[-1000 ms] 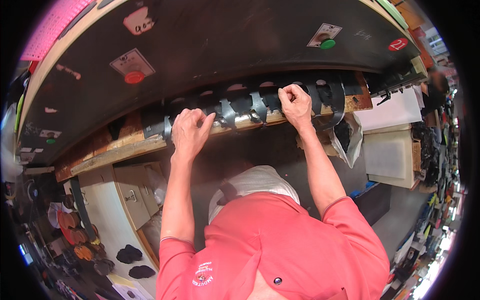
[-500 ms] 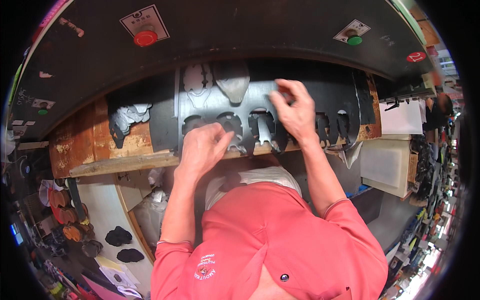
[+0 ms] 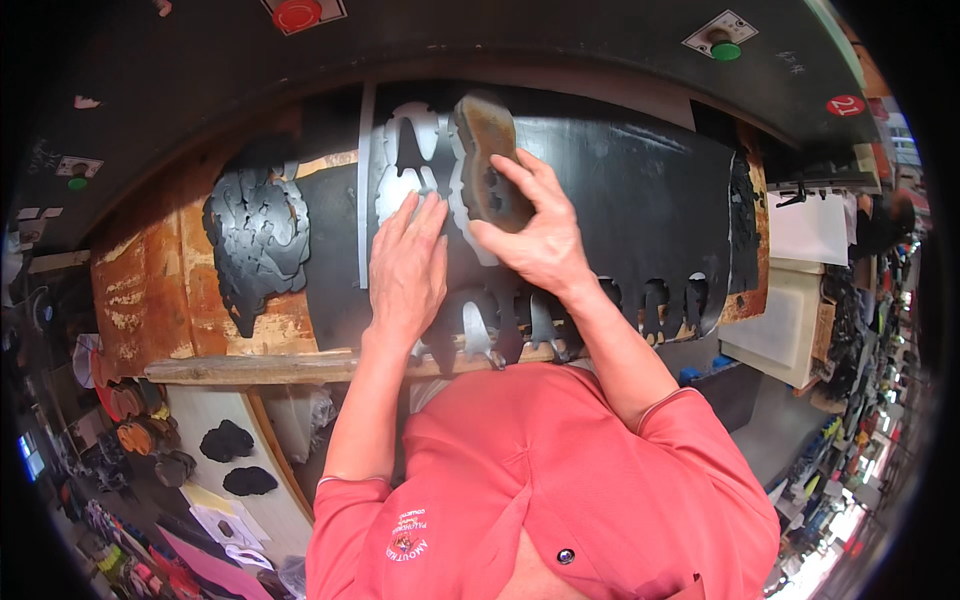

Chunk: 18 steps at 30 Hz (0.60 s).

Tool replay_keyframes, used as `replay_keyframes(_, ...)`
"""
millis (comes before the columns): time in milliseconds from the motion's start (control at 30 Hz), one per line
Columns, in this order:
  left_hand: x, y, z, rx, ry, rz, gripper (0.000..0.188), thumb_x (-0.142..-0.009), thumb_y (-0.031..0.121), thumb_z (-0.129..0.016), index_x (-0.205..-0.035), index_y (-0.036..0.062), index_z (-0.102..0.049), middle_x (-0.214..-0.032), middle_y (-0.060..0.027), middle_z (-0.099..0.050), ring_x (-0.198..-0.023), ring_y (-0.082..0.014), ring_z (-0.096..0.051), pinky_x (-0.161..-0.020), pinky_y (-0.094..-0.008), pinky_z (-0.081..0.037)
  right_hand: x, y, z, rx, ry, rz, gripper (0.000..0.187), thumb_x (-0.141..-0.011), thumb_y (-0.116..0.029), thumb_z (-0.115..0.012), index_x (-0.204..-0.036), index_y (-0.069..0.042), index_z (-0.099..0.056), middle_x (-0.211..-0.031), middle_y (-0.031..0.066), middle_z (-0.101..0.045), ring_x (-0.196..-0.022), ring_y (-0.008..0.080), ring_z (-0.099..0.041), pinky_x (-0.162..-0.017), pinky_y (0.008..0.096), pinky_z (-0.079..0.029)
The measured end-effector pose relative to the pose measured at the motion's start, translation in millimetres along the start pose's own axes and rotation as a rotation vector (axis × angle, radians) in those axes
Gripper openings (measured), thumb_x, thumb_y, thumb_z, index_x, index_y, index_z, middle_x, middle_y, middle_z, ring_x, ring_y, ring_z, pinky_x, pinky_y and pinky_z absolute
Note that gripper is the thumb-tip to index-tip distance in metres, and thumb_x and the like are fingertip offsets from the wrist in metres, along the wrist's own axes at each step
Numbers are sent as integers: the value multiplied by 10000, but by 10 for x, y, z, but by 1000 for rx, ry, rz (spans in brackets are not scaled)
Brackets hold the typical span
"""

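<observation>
My right hand point(image 3: 540, 235) grips a brown, shoe-sole-shaped cutting die point(image 3: 492, 150) between its thumb and fingers. The die stands over a black sheet point(image 3: 620, 190), next to a pale scalloped opening partly hidden by it. Flat and with fingers stretched, my left hand point(image 3: 408, 265) lies at the near end of another pale sole-shaped cut-out point(image 3: 425, 128). Dark material shows inside that cut-out. Whether the left fingertips touch a loose piece cannot be made out. Along the sheet's near edge run several cut-outs, some showing pale surface below.
A pile of black cut pieces point(image 3: 258, 235) lies on the worn wooden bench point(image 3: 150, 290) at left. Above the bench hangs a dark machine beam with a red button point(image 3: 297, 14) and a green button point(image 3: 725, 50). A pale strip point(image 3: 367, 190) borders the sheet's left side.
Both hands have moved; the right now holds the die, which was lying on the sheet. The pile of black pieces looks larger. The bench appears farther below the machine beam in view.
</observation>
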<state>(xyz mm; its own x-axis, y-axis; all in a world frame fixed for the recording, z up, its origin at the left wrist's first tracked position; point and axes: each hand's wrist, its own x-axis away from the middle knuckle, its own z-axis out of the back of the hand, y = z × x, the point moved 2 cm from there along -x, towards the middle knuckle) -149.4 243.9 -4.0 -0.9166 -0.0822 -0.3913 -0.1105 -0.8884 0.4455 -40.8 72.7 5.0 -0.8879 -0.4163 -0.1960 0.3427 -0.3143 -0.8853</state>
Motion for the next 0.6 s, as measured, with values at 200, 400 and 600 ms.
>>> replay_keyframes(200,-238,215,157,73,61,53,327,-925,60,-766,-1241,30,-686,-1268,-186,-724,-1256,-403,-640,-1054,-524,-495,-68,174,272,-759,-109,-298,761,-824,-61,-868,-1504,65,-548,-1464,156,-613,-1354,209,-564,-1152,353,-450)
replay_keyframes(400,-446,495,-105,610,-163,354,295,-898,152,-871,-1087,-3,-706,-954,-116,-710,-809,-205,-663,-736,-328,-543,-25,164,272,-896,-72,-395,749,-848,-79,-866,-1508,71,-544,-1474,167,-608,-1362,224,-568,-1167,351,-435)
replay_keyframes(600,-344,300,-185,902,-118,600,284,-1054,168,-727,-850,-27,-692,-733,11,-628,-694,-70,-629,-616,-251,-518,-38,270,307,-1002,-29,-416,720,-874,-74,-833,-1515,71,-539,-1512,185,-587,-1431,262,-541,-1197,371,-414)
